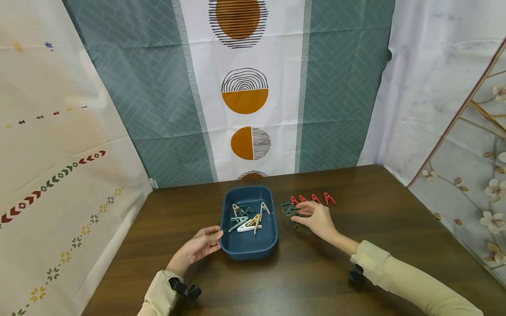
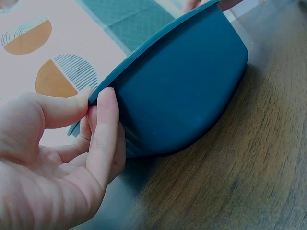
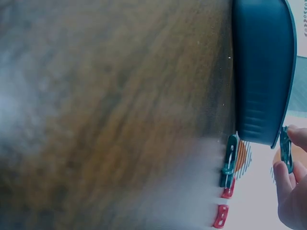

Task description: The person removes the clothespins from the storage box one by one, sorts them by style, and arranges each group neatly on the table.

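A blue plastic bin [image 1: 253, 254] stands on the table with several clothespins inside. My left hand [image 1: 201, 245] pinches the bin's left rim between thumb and fingers, as the left wrist view shows close up. To the right of the bin, my right hand [image 1: 318, 219] pinches a green clip [image 1: 287, 208] with a looped outline. In the right wrist view this green clip [image 3: 286, 149] is held raised, beside the bin's rim. Another green clip [image 3: 229, 160] stands on the table, partly covered by the right hand in the head view.
Behind the right hand, red clothespins [image 1: 329, 199] stand in a row on the brown table [image 1: 316, 281]. White [image 1: 247, 228], tan and pale blue clothespins lie in the bin with a green clip [image 1: 245, 211]. Patterned cloths hang behind the table and along both sides.
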